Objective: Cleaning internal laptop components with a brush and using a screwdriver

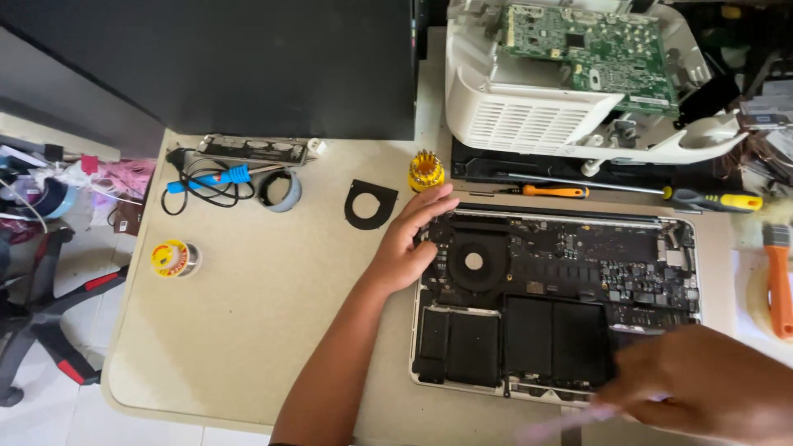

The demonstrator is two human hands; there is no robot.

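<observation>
An opened silver laptop (681,239) lies bottom up on the beige table (273,314), its black fan (473,261), circuit board and black battery cells (529,339) exposed. My left hand (410,244) rests flat on the laptop's upper left corner, fingers spread beside the fan. My right hand (702,388) is blurred at the laptop's lower right edge and grips a thin pale tool (570,423) that points left along the front edge.
A black ring-shaped fan cover (369,203) and a yellow bit holder (426,171) lie left of the laptop. Two screwdrivers (555,191) (714,199) lie behind it, below an opened white device with a green board (578,49). Solder spool (175,258), blue-handled tool, tape roll, orange brush (777,277).
</observation>
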